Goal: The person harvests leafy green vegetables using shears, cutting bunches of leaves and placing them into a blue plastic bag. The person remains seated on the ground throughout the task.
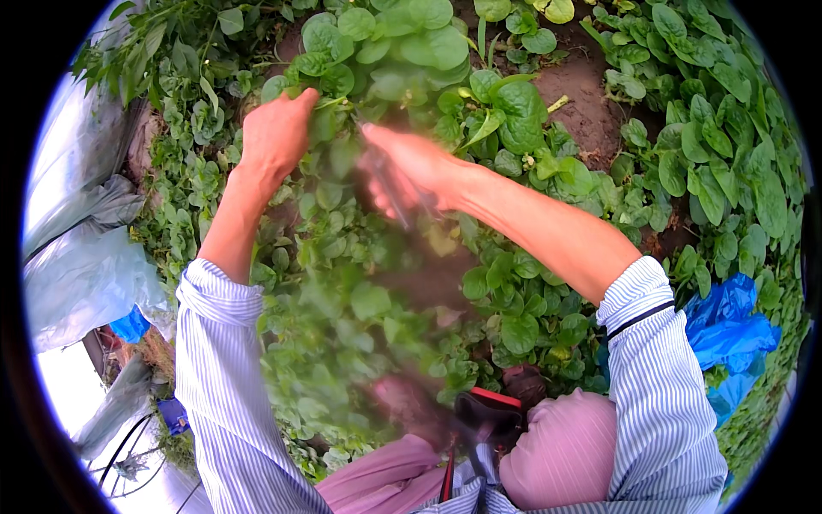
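Near the upper left of the plants, my left hand (277, 132) is closed at a leafy green stem (331, 103), its fingertips partly hidden among leaves. To its right, my right hand (411, 170) grips a thin dark cutting tool (388, 186), probably scissors or snips, blurred, whose tip points up toward that stem. Broad, rounded green leaves (443, 48) stand just beyond both hands. A large wrinkled leaf (521, 115) grows right of my right hand. Part of the view in the middle is hazy.
Low leafy plants (514, 295) spread around me, with bare soil (578, 96) at the upper right. Blue plastic bags (729, 321) lie at the right. Clear plastic sheeting (90, 276) runs along the left side, with thin black cords (122, 450) below. My knees, in pink trousers (565, 450), are at the bottom.
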`<state>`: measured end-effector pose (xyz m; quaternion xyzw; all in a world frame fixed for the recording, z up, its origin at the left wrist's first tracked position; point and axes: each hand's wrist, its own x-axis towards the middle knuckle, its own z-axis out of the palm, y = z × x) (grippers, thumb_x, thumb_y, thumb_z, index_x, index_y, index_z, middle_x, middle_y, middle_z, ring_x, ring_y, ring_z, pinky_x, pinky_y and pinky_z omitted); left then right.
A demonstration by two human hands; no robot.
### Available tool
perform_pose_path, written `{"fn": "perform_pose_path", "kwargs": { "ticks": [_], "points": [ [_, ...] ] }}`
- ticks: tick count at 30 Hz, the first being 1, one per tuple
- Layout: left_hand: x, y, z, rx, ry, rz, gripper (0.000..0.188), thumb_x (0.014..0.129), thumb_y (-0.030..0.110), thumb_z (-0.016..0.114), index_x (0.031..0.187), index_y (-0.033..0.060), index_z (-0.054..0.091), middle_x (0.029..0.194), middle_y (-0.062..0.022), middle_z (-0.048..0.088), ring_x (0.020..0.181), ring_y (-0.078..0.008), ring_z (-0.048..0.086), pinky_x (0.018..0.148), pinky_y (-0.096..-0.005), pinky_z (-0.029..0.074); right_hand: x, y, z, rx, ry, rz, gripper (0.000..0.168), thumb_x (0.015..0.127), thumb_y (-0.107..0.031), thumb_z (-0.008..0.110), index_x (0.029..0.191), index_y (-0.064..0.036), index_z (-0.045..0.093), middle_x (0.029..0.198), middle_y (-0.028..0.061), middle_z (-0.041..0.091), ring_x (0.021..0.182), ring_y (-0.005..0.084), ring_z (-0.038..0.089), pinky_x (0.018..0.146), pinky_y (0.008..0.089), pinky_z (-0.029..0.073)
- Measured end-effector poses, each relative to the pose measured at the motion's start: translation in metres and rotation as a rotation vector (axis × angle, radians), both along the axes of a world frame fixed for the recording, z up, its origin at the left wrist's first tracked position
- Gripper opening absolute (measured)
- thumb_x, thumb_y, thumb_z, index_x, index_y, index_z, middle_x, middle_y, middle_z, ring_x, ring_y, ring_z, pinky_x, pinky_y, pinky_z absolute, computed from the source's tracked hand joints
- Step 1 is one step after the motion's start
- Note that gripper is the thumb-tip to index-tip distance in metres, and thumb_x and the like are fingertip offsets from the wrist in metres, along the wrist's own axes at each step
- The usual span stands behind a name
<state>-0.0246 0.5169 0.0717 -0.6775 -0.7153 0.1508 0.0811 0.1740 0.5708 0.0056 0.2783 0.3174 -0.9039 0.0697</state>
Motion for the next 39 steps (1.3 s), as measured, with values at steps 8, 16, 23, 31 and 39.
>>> {"fn": "perform_pose_path", "kwargs": {
  "ticks": [8,16,23,31,39],
  "points": [
    [-0.007,-0.009,-0.003,0.057,-0.046,0.003,0.022,0.079,0.003,0.05,0.099,0.0092,0.058,0.08,-0.0196,0.061,0.074,-0.0378,0.063,0.064,-0.0462,0.05,0.0,0.0,0.007,0.12,-0.004,0.016,0.055,0.098,-0.053,0.036,0.106,-0.001,0.047,0.075,0.0068,0.051,0.054,0.0145,0.053,0.047,0.0307,0.047],
    [-0.019,-0.037,0.013,0.181,-0.206,0.069,0.024,0.079,-0.001,0.057,0.102,0.008,0.057,0.106,-0.0159,0.058,0.082,-0.0397,0.06,0.068,-0.0462,0.048,0.017,-0.002,0.014,-0.049,0.028,-0.14,0.049,0.098,-0.053,0.037,0.098,-0.005,0.045,0.063,0.0011,0.043,0.047,0.011,0.043,0.042,0.0272,0.037],
    [-0.015,-0.023,0.042,0.079,-0.064,-0.093,0.029,0.075,-0.007,0.055,0.101,0.0048,0.056,0.118,-0.0153,0.051,0.08,-0.0377,0.061,0.07,-0.0467,0.05,-0.005,0.031,0.015,-0.307,0.112,-0.254,0.047,0.099,-0.049,0.032,0.098,-0.004,0.045,0.065,0.0024,0.043,0.054,0.0141,0.044,0.049,0.0311,0.038],
    [0.006,0.047,0.041,-0.363,0.187,-0.312,0.017,0.081,0.002,0.052,0.094,-0.0005,0.061,0.149,-0.0063,0.035,0.088,-0.0251,0.062,0.078,-0.0353,0.053,-0.034,0.044,-0.01,-0.456,0.189,-0.311,0.053,0.097,-0.053,0.034,0.094,-0.002,0.047,0.062,0.0041,0.045,0.053,0.017,0.046,0.048,0.0331,0.038],
    [-0.008,0.08,0.015,-0.503,0.31,-0.286,0.018,0.08,0.005,0.055,0.094,0.0058,0.067,0.144,-0.0049,0.042,0.081,-0.025,0.065,0.069,-0.0365,0.054,-0.034,0.04,-0.012,-0.618,0.11,-0.217,0.051,0.098,-0.052,0.033,0.093,-0.003,0.045,0.061,0.0046,0.045,0.052,0.0182,0.046,0.048,0.0351,0.039]
  ]
}}
